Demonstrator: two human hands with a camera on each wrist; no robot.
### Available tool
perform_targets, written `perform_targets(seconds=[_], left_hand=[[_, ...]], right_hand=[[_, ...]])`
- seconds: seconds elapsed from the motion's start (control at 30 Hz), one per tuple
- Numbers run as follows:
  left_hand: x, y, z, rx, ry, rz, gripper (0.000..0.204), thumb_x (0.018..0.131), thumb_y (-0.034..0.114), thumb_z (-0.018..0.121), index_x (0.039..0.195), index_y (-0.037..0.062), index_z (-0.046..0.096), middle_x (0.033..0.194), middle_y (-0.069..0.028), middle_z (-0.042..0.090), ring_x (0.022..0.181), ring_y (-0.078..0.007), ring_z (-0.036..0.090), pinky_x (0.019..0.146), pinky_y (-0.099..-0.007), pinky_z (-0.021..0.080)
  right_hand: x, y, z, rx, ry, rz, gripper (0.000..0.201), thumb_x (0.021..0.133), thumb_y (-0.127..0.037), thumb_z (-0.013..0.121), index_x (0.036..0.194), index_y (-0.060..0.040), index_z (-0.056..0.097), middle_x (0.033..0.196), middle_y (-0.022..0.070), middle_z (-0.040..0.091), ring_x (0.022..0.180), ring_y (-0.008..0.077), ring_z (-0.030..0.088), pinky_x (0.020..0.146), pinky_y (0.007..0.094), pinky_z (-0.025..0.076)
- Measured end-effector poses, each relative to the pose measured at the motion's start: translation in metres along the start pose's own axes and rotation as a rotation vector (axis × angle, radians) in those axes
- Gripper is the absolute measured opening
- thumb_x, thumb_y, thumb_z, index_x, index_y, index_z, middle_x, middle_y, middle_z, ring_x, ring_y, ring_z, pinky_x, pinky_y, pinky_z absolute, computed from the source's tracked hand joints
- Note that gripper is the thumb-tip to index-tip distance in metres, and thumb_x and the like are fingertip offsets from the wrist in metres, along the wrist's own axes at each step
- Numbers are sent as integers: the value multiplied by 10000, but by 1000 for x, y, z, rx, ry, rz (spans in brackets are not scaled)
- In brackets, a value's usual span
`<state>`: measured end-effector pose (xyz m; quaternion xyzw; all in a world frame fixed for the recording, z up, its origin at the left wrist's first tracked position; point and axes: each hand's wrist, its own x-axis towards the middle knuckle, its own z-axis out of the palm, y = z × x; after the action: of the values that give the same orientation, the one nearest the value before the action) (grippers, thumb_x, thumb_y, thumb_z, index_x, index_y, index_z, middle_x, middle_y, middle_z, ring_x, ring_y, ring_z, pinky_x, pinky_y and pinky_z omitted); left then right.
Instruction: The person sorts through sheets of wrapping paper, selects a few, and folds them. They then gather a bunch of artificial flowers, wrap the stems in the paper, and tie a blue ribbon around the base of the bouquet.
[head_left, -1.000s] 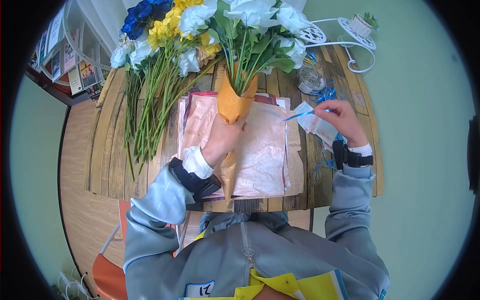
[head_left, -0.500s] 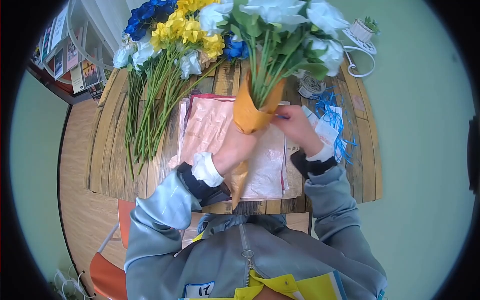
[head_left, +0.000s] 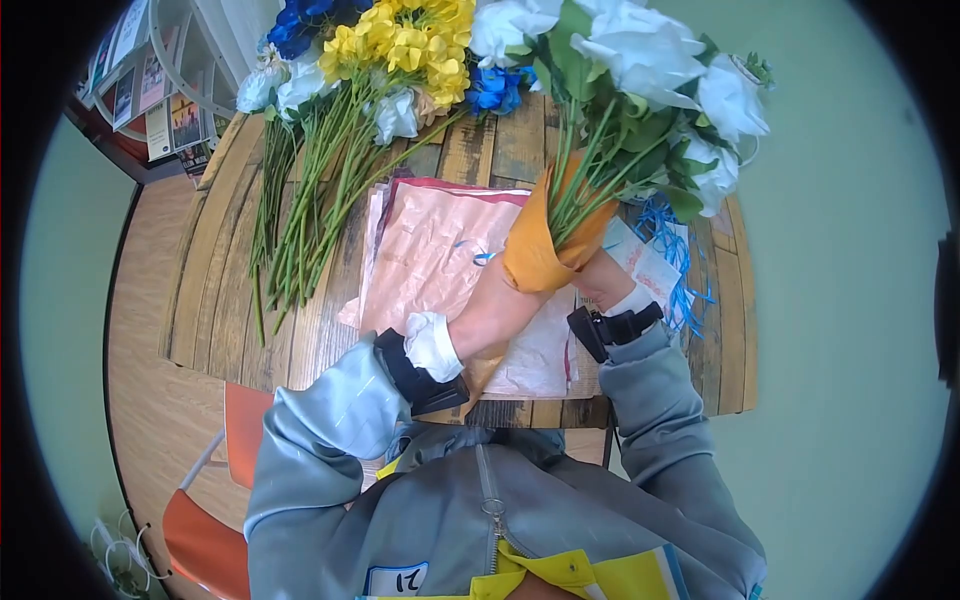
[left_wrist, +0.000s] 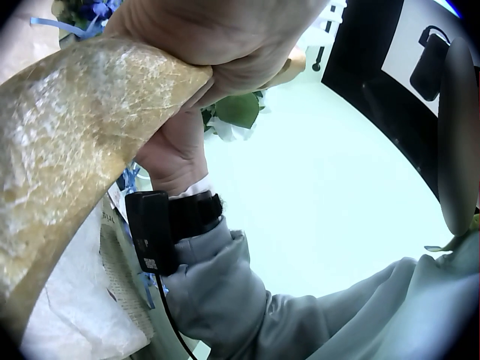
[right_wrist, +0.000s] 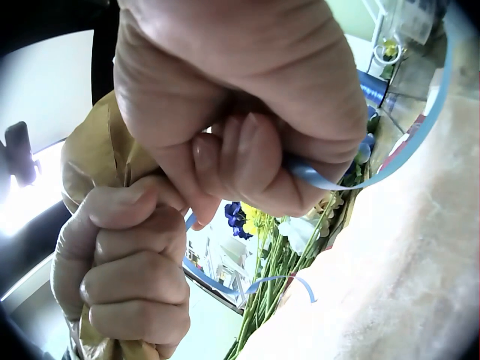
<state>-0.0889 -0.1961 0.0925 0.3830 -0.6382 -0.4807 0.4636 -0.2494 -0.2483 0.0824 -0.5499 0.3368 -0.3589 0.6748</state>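
White roses (head_left: pixel 640 60) with green stems stand in an orange-brown paper wrap (head_left: pixel 535 245). My left hand (head_left: pixel 495 310) grips the gathered wrap below its opening; the right wrist view shows the left fingers (right_wrist: pixel 139 277) curled round it. Beside it, partly behind the wrap in the head view, is my right hand (head_left: pixel 605 280). In the right wrist view my right hand (right_wrist: pixel 240 97) has curled fingers pinching a light blue ribbon (right_wrist: pixel 405 154), close to the left thumb. The wrap's tail (left_wrist: pixel 67 157) hangs under the left hand.
Blue, yellow and white flowers (head_left: pixel 400 45) with long stems (head_left: pixel 320 210) lie at the left of the wooden table (head_left: pixel 215 260). Pink and white paper sheets (head_left: pixel 420 240) lie in the middle. Blue ribbon strands (head_left: pixel 680 280) rest over small papers at the right.
The wrapped bouquet and my left hand have moved right and tilted rightward. My right hand has come in from the right side to the wrap, bringing the blue ribbon with it.
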Motion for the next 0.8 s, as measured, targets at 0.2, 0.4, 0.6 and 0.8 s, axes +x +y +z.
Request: perform_targets(seconds=[0.2, 0.4, 0.6, 0.8], left_hand=[[1, -2, -1, -22, 122, 7, 380, 833, 227, 660, 1138, 27, 557, 1046, -107, 642, 975, -196, 612, 817, -290, 459], [0, -1, -6, -46, 89, -252, 382, 819, 220, 680, 1126, 24, 565, 1041, -112, 644, 968, -197, 617, 808, -285, 463], [-2, -4, -1, 61, 196, -32, 352, 797, 216, 710, 1051, -1, 599, 971, -121, 664, 916, -187, 634, 765, -285, 472], [-5, 3, 2, -38, 246, -16, 352, 777, 223, 731, 996, -27, 616, 911, -135, 674, 869, -189, 648, 735, -292, 480]], right_hand=[[0, -9, 16, -283, 127, -37, 443, 783, -90, 684, 1192, -57, 517, 1094, 44, 606, 990, 141, 566, 856, 290, 446], [-4, -20, 19, -386, 57, -8, 358, 838, -6, 594, 1189, -34, 529, 1106, 60, 619, 1022, 145, 568, 895, 303, 434], [-1, -9, 16, -372, 60, -203, 309, 838, -9, 593, 1145, -28, 564, 1109, 71, 622, 1020, 150, 571, 897, 305, 434], [-7, -23, 21, -424, 139, -85, 287, 839, -23, 592, 1125, -12, 576, 1105, 72, 624, 1009, 153, 570, 882, 295, 437]])
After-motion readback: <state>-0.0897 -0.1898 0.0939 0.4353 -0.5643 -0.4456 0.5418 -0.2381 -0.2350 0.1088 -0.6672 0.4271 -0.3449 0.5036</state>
